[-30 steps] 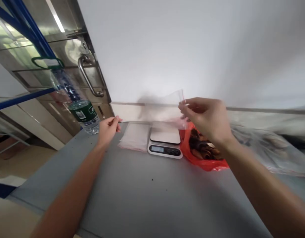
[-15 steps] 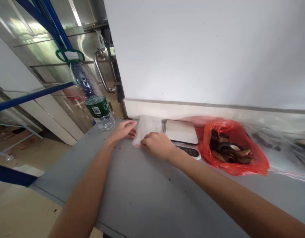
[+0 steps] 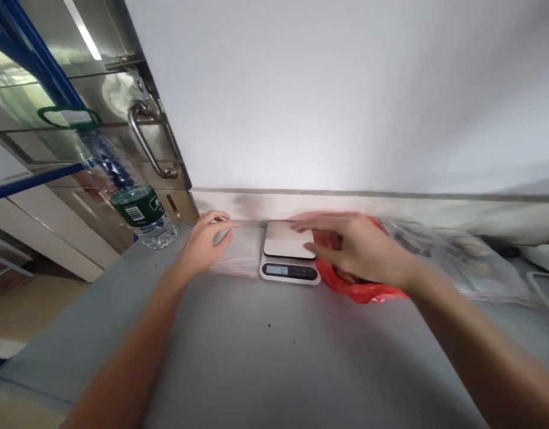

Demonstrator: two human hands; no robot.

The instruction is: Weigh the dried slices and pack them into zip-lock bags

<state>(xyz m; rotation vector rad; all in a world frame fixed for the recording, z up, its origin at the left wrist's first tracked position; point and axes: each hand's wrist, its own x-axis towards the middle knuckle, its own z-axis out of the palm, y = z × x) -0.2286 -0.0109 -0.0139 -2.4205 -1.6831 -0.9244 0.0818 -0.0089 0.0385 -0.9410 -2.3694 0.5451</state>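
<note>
My left hand (image 3: 207, 241) is at the left edge of a stack of clear plastic bags (image 3: 243, 253), its fingers apart and nothing held in them. A small digital kitchen scale (image 3: 289, 241) sits right beside the stack, its display lit. Over the scale's right side and the red plastic bag (image 3: 355, 292) hovers my right hand (image 3: 346, 241), thumb and fingers spread with nothing between them. Most of the red bag and the brown dried pieces inside it are hidden behind that hand.
A large water bottle (image 3: 143, 208) with a green handle stands on the grey table (image 3: 239, 357) at the left. Clear bags (image 3: 471, 262) with dark contents lie at the right, near a white device (image 3: 542, 256). A white wall (image 3: 323, 107) rises behind.
My right hand has left the clear bags and moved right, above the scale and red bag, fingers opening. The view has shifted right. The scale's display now shows.
</note>
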